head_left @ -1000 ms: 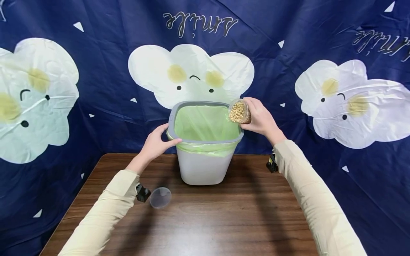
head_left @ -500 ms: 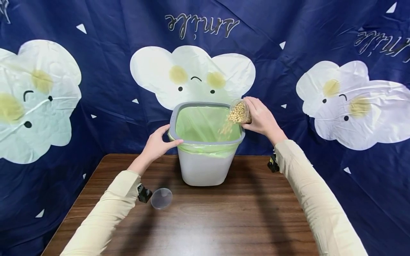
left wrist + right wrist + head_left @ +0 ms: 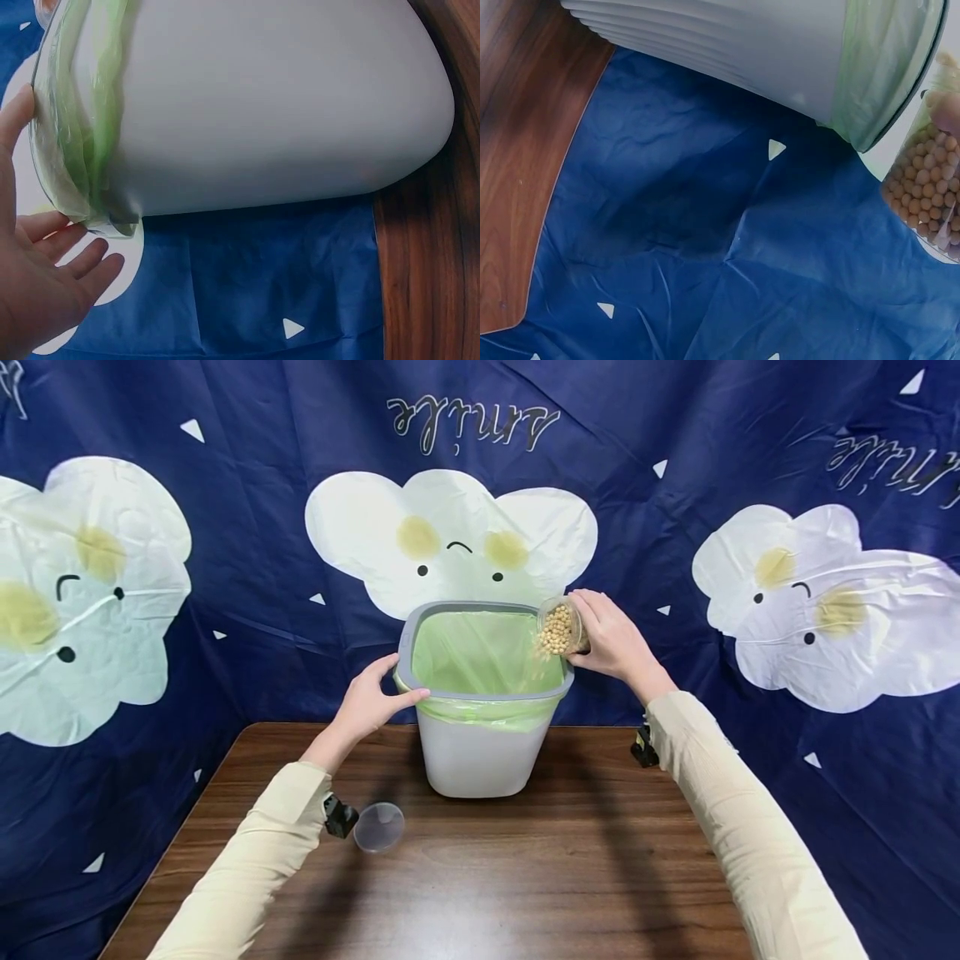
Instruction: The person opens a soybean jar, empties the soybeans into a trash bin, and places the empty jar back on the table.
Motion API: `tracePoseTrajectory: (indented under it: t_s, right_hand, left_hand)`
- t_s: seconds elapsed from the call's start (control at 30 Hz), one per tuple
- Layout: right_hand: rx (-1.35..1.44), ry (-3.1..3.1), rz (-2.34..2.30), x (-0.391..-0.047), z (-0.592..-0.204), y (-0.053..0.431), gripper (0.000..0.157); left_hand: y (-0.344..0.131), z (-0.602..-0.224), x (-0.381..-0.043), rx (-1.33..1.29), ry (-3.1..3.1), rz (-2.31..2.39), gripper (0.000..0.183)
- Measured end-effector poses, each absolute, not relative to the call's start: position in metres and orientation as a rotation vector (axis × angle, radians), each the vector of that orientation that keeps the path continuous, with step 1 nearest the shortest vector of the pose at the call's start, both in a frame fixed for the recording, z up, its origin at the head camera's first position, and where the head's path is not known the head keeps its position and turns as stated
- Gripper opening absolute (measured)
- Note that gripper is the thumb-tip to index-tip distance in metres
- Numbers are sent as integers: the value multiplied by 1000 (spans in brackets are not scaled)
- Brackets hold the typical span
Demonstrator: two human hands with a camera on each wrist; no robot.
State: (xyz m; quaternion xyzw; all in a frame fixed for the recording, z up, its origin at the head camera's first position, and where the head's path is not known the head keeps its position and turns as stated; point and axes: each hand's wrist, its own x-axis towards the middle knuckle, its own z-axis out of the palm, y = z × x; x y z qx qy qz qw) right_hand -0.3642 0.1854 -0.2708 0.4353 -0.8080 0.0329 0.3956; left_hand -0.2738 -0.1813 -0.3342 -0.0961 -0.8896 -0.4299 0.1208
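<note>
A light grey trash can (image 3: 483, 756) with a grey rim (image 3: 495, 694) stands at the back of the table, lined with a green bag (image 3: 472, 652). My left hand (image 3: 367, 700) holds the rim's left front corner between thumb and fingers. In the left wrist view, some fingers (image 3: 94, 262) hang free beside the rim. Over the can's right side, my right hand (image 3: 613, 639) grips a clear jar (image 3: 575, 628) tipped to the left. Soybeans (image 3: 557, 631) spill from its mouth into the bag. In the right wrist view, more soybeans (image 3: 926, 180) show through the jar's wall.
A clear round lid (image 3: 379, 827) lies on the brown wooden table (image 3: 480, 877), near the left wrist's black camera (image 3: 341, 817). Behind the table hangs a dark blue cloth (image 3: 247, 510) printed with white clouds.
The jar has gone from tilted with no beans falling to pouring soybeans, and the level inside has dropped somewhat. My left hand keeps its place on the rim.
</note>
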Motion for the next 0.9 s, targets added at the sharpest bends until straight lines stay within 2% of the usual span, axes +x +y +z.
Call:
tracePoseTrajectory:
  t_s: [0.9]
  right_hand:
    - [1147,-1937,-102,-353,-258,182,87]
  left_hand:
    - [-182,-333,-274,-279,-2614,-1275,82]
